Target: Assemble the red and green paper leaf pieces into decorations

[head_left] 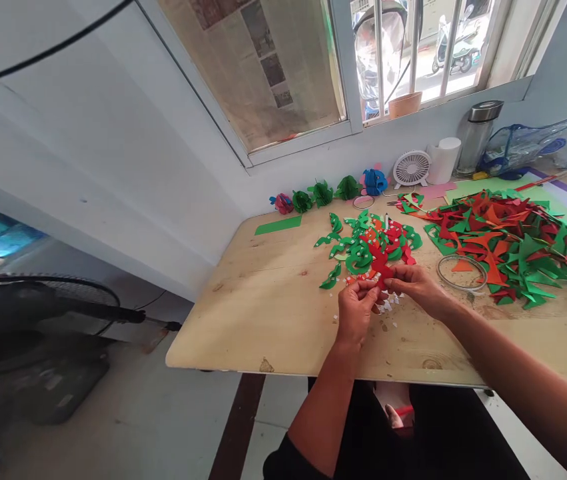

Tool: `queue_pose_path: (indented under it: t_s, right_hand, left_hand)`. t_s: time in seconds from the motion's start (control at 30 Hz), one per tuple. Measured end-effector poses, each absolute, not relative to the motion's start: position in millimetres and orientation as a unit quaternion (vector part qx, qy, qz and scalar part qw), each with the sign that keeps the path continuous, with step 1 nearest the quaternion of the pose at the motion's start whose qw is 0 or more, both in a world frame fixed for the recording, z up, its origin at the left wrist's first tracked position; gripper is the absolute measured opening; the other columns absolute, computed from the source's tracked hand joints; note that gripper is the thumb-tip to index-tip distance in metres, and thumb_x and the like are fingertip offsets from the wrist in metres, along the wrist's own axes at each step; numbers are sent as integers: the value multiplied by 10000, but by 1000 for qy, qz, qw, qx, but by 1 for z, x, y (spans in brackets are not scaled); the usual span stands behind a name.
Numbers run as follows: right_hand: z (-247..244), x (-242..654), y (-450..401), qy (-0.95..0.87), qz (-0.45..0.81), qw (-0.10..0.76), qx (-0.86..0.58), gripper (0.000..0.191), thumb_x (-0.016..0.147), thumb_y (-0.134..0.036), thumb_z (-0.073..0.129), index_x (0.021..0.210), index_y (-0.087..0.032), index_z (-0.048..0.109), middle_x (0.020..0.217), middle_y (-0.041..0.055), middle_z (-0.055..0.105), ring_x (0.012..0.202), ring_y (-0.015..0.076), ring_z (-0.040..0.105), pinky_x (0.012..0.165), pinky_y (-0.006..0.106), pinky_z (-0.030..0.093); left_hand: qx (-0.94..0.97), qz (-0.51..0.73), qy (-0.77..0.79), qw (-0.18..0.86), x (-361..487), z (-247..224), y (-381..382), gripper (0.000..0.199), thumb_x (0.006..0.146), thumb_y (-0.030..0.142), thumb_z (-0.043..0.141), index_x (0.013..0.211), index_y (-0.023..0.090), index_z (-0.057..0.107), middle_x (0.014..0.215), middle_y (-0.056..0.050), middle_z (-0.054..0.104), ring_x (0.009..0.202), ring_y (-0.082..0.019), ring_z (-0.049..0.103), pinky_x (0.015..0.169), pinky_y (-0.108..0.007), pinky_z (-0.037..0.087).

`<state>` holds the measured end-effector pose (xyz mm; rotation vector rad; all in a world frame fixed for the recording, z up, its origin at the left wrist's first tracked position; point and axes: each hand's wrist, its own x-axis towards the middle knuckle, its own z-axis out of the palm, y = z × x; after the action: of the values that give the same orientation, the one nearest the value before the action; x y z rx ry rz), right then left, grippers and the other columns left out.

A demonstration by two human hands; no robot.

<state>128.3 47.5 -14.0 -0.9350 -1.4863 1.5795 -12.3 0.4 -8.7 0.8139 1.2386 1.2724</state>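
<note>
Between my two hands is a red paper cutout (382, 263), with a small white patch at its lower edge. My left hand (358, 303) pinches its lower left side, and my right hand (416, 287) pinches the right side. Just beyond them lies a pile of green, red and orange paper cutouts (358, 257), many with small white squares on them. Small white paper bits (389, 305) are scattered on the wood under my hands. My fingers partly hide the held piece's lower end.
A heap of red and green paper scraps (508, 240) covers the table's right side, with a clear ring of tape (462, 273) by it. Along the wall stand paper figures (322, 193), a small white fan (412, 168) and a glass bottle (478, 137). A green strip (278, 225) lies at left.
</note>
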Motion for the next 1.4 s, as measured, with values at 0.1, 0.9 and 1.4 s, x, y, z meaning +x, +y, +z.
queue_pose_path:
  t_s: [0.1,0.9,1.4]
  right_hand:
    - [-16,132,49,-590,621,372,-357,293,708,-468,659,720,-178,622,620,-3,564,587,122,467,547,258,349]
    - [-15,132,49,-608,607,363,-361,311,698,-490,658,703,-179,654,616,6,589,574,128,470,550,270,353]
    - [-11,131,46,-588,638,364,-339,258,720,-434,665,727,-177,650,656,1,609,601,125,495,582,272,365]
  left_hand:
    - [316,540,499,600,-14,-7,-2,280,579,323,733,733,121,616,604,-54,672,494,-111,586,452,-193,415]
    - [354,522,519,577,-16,-12,-4,277,605,373,723,686,122,638,575,-49,655,469,-102,559,441,-202,421]
    - [337,518,495,611,-21,-7,-6,292,598,360,718,745,122,634,639,-51,656,559,-126,596,453,-199,443]
